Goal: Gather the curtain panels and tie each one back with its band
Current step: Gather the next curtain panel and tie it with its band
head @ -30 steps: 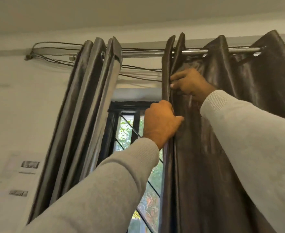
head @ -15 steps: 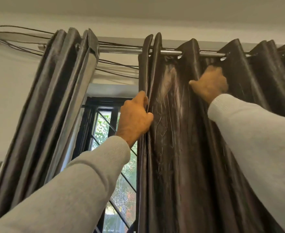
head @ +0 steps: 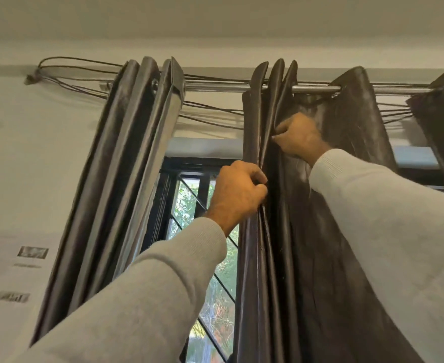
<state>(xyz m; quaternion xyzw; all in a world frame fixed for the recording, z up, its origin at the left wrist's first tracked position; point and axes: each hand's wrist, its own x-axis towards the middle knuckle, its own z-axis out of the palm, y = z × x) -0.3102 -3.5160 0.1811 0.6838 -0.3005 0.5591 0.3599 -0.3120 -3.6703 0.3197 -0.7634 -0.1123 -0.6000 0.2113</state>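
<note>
Two dark shiny curtain panels hang from a metal rod. The left panel is bunched into tight folds at the left of the window. The right panel is partly spread, with three folds pressed together at its leading edge. My left hand is closed on those leading folds below the rod. My right hand sits higher and pinches the third fold against the others. No tie band is in view.
A window with black bars shows between the panels, greenery behind it. Thin cords sag along the wall under the rod. Papers are stuck on the white wall at the left. The ceiling is close above.
My right hand has come back left from a farther pleat, drawing a third fold up against the two at the leading edge. My left hand keeps its grip on the leading folds.
</note>
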